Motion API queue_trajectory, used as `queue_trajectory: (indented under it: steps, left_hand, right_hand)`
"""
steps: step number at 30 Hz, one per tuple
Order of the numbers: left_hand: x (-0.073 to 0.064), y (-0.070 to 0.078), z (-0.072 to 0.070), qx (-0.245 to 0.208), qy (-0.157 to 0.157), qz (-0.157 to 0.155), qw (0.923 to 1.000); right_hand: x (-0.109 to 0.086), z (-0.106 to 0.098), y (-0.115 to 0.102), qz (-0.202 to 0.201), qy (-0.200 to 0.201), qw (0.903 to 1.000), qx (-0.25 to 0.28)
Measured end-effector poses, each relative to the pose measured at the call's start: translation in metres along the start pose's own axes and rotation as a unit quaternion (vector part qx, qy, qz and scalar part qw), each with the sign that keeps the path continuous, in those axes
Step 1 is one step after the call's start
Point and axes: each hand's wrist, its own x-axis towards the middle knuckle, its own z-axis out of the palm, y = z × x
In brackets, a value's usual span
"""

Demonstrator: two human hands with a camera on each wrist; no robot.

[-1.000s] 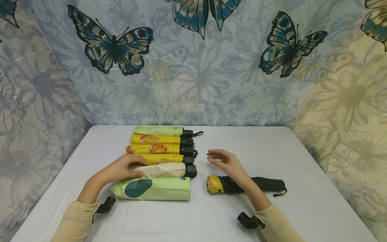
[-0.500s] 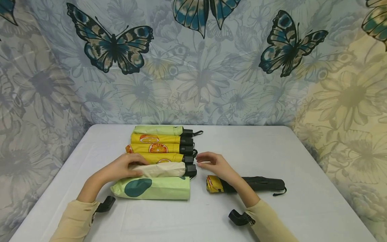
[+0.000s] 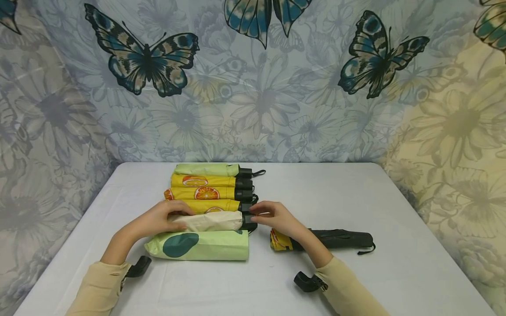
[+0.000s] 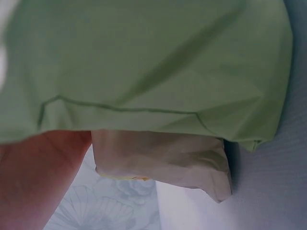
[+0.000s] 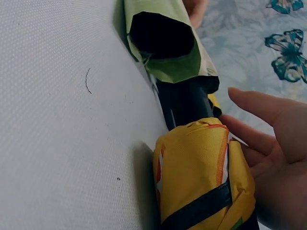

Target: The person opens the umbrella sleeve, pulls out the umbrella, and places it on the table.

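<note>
A row of folded umbrellas lies on the white table. In the head view my left hand (image 3: 168, 217) holds the left end of the cream umbrella (image 3: 213, 222), fingers over its top. My right hand (image 3: 280, 217) reaches the same umbrella's black handle (image 3: 249, 222), fingertips right at it, thumb apart from the fingers. In front lies a light green sleeve (image 3: 213, 245) with a dark green oval; the right wrist view shows its dark open mouth (image 5: 162, 36). A black and yellow folded umbrella (image 3: 344, 239) lies partly behind my right forearm.
Behind the cream umbrella lie several yellow umbrellas (image 3: 221, 193) with orange-slice prints and a light green umbrella (image 3: 207, 170), black handles to the right. The table (image 3: 395, 281) meets a butterfly-patterned cloth backdrop (image 3: 261, 109) at its far edge.
My right hand has moved left from above the black and yellow umbrella to the cream umbrella's handle. My left hand has stayed on the cream umbrella's left end.
</note>
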Motion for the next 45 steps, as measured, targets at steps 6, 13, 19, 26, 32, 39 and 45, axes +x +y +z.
queue_trajectory:
  steps: [6, 13, 19, 26, 32, 39, 45]
  left_hand:
    - [0.000, 0.000, 0.000, -0.003, 0.002, 0.001, 1.0000]
    - [0.000, 0.000, 0.000, -0.012, -0.004, -0.004, 0.9999]
    - [0.000, -0.001, 0.000, -0.016, -0.005, -0.003, 0.9999]
    - [0.000, -0.003, 0.001, -0.007, -0.002, 0.008, 0.9999]
    - [0.001, -0.003, 0.001, -0.003, -0.004, 0.013, 0.9999]
    - [0.001, -0.002, 0.001, -0.010, -0.006, 0.026, 0.9996]
    - [0.001, -0.003, 0.001, -0.003, -0.005, 0.037, 0.9993]
  right_hand:
    - [0.002, 0.003, 0.002, 0.001, -0.002, 1.0000, -0.004]
    - [0.002, 0.007, 0.002, 0.014, 0.000, 0.9999, -0.002]
    - [0.003, 0.010, -0.001, 0.016, 0.009, 0.9996, -0.022]
    - [0.002, 0.011, -0.003, 0.025, 0.007, 0.9994, -0.024]
    - [0.001, 0.013, -0.003, 0.020, 0.009, 0.9991, -0.036]
    - [0.001, 0.017, -0.003, 0.005, 0.008, 0.9967, -0.080]
    - [0.000, 0.017, -0.004, 0.010, -0.005, 0.9951, -0.098]
